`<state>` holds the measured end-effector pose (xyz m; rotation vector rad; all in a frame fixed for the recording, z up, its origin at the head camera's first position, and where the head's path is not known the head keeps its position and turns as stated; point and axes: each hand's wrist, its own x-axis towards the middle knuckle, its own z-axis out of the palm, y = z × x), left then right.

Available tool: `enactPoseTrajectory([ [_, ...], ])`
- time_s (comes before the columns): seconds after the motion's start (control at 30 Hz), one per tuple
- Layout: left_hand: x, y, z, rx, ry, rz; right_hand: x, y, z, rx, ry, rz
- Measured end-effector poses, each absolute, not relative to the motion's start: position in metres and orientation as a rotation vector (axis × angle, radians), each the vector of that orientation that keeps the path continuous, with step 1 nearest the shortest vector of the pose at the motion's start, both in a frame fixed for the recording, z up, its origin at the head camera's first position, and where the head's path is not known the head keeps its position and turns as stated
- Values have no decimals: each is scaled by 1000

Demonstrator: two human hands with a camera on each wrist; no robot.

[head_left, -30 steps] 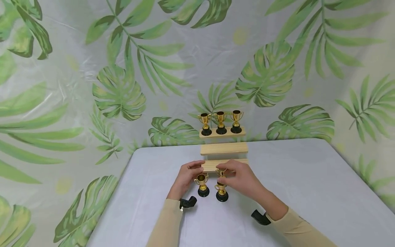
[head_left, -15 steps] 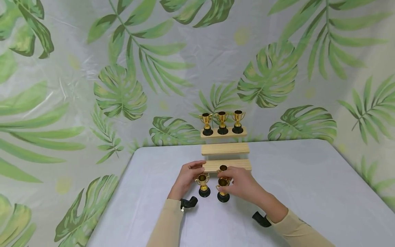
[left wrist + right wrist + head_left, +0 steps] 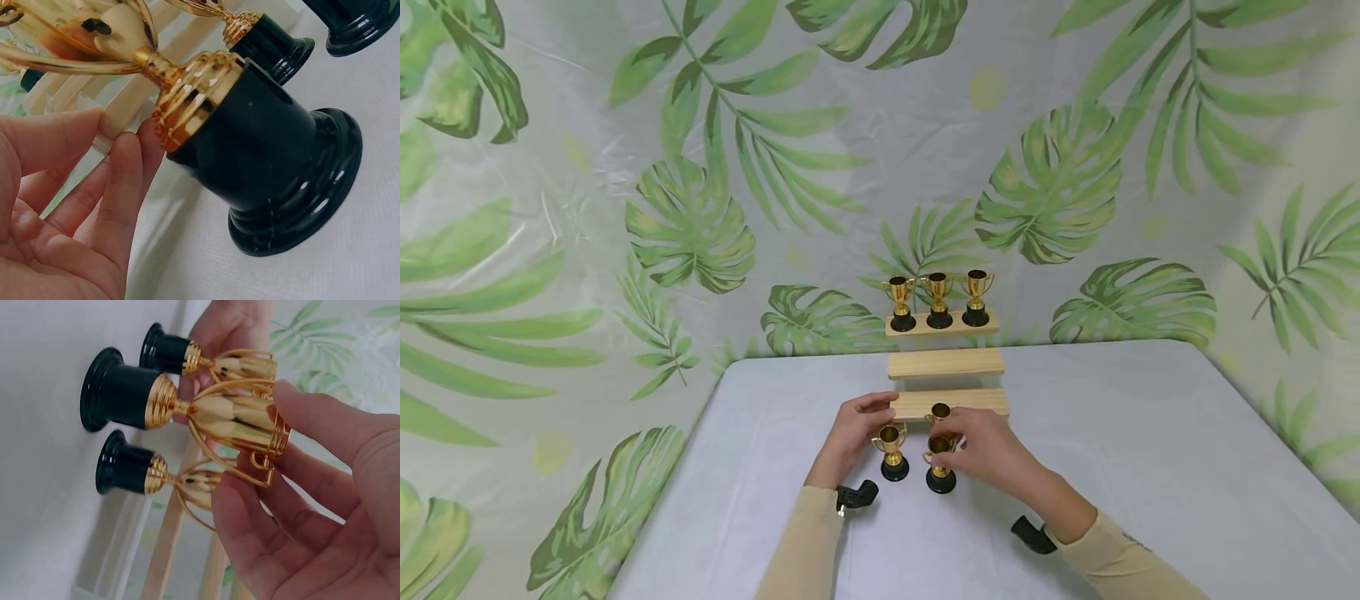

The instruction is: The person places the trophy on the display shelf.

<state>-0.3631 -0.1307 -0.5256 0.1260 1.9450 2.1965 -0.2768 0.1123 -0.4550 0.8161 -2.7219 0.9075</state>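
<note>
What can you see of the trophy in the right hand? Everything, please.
The trophy is a shiny gold-coloured cup, open-topped, with two thin curved handles, a narrow stem and a ridged gold collar above a glossy black stepped base; it looks like metallic-finished plastic. It is about upright, the base seemingly on the white cloth, with another trophy just behind it. The right hand pinches it near the rim with thumb and fingers.
</note>
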Motion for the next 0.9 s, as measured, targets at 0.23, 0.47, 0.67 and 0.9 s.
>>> enactPoseTrajectory([
  [0.23, -363, -130, -527, 119, 1954, 2183, -277, 113, -456, 827, -2729, 844],
  [0.47, -363, -131, -527, 124, 1974, 2183, -276, 113, -456, 942, -2673, 744],
  [0.67, -361, -133, -527, 122, 1985, 2193, -275, 109, -456, 933, -2678, 756],
  [0.9, -361, -134, -528, 154, 1961, 2187, -275, 108, -457, 872, -2723, 794],
])
